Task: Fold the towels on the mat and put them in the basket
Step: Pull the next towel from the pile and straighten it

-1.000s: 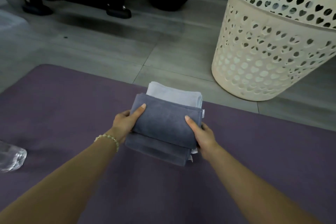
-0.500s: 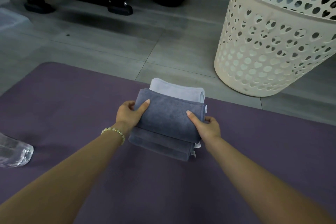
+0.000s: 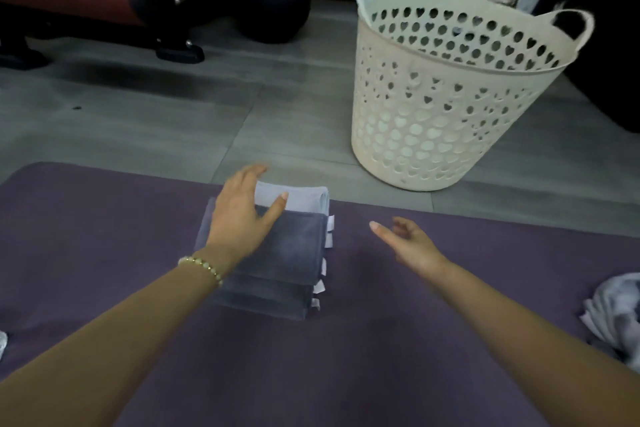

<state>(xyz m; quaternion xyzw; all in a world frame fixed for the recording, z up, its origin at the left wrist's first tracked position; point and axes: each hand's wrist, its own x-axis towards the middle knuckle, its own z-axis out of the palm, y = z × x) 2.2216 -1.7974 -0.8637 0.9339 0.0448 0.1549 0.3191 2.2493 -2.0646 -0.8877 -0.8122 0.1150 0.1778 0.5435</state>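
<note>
On the purple mat [image 3: 381, 357], outside the cream basket [image 3: 433, 121], a stack of folded towels [image 3: 294, 253] is laid; one crumpled towel [image 3: 613, 315] is left unfolded. The flat left hand [image 3: 242, 215] is rested on the stack; the right hand [image 3: 405, 243] is held open, empty.

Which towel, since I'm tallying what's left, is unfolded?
The pale crumpled towel at far right; the others form a folded stack under the left hand.

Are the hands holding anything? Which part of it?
Nothing is held. The left hand rests flat on top of the folded towel stack, not gripping it. The right hand hangs beside it over the mat, empty.
</note>
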